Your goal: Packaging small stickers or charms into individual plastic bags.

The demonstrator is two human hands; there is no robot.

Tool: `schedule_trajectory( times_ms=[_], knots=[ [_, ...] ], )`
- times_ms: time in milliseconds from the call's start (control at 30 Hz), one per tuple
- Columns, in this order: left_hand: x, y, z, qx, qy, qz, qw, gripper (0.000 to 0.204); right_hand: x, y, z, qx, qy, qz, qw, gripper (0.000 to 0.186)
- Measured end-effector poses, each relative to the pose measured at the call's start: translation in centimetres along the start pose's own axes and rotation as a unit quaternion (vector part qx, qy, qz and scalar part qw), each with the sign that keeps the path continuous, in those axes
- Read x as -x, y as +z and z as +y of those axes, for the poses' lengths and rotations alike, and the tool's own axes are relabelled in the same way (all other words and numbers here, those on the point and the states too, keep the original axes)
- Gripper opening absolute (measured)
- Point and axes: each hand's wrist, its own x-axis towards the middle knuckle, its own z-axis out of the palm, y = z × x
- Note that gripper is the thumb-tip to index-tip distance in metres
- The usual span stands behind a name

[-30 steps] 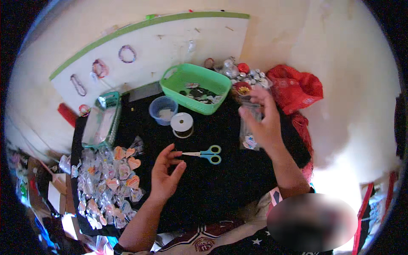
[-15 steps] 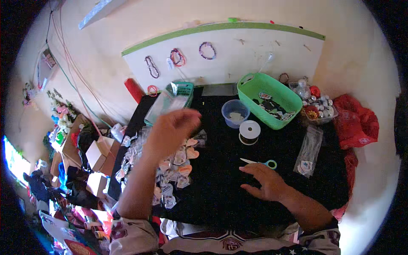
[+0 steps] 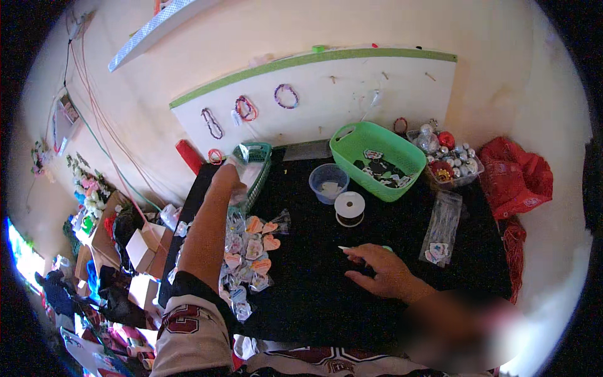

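Observation:
My left hand (image 3: 227, 179) reaches into the teal basket (image 3: 264, 163) of clear plastic sleeves at the table's back left; its fingers are mostly hidden. My right hand (image 3: 383, 270) lies over the scissors (image 3: 344, 247) at centre right, thumb and fingers apart, most of the scissors hidden beneath it. Above it stands a white spool (image 3: 349, 204) beside a blue tub (image 3: 320, 190). Small bagged heart tags (image 3: 254, 248) cover the left part of the black tabletop (image 3: 314, 289). A long clear sleeve with cut-outs (image 3: 440, 229) lies right of my right hand.
A green basket (image 3: 396, 193) of cut-outs, a container of baubles (image 3: 461, 163) and a red bag (image 3: 515, 176) line the back right. A white board (image 3: 314, 88) with bracelets leans on the wall. Boxes (image 3: 147, 248) and clutter crowd the left side.
My left hand has moved forward and left into the teal basket. My right hand has moved down from the long sleeve onto the scissors. The view has swung left.

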Motion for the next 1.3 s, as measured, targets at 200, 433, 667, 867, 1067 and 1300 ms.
schedule_trajectory(
  times_ms=[200,433,667,867,1067,1300],
  knots=[
    [-0.5,-0.1,-1.4,-0.036,-0.011,0.053,0.998,0.044,0.0,0.4,0.6,-0.012,-0.024,0.022,0.999,0.046],
    [1.7,-3.5,-4.9,0.192,0.005,0.183,0.964,0.041,-0.2,0.6,0.2,-0.013,-0.025,0.008,1.000,0.045],
    [11.6,-9.5,1.5,0.621,0.112,0.188,0.753,0.020,-0.2,0.4,0.1,-0.020,-0.013,-0.008,1.000,0.041],
    [22.1,-6.6,11.3,0.718,0.076,-0.040,0.691,0.020,0.1,0.4,0.2,-0.070,0.019,0.066,0.995,0.042],
    [25.7,-0.1,16.3,0.733,0.134,-0.202,0.636,0.022,-0.5,1.3,1.0,-0.185,0.108,0.116,0.970,0.037],
    [24.8,1.6,16.8,0.741,0.176,-0.240,0.602,0.021,-0.1,1.6,0.9,-0.157,0.119,0.101,0.975,0.038]
  ],
)
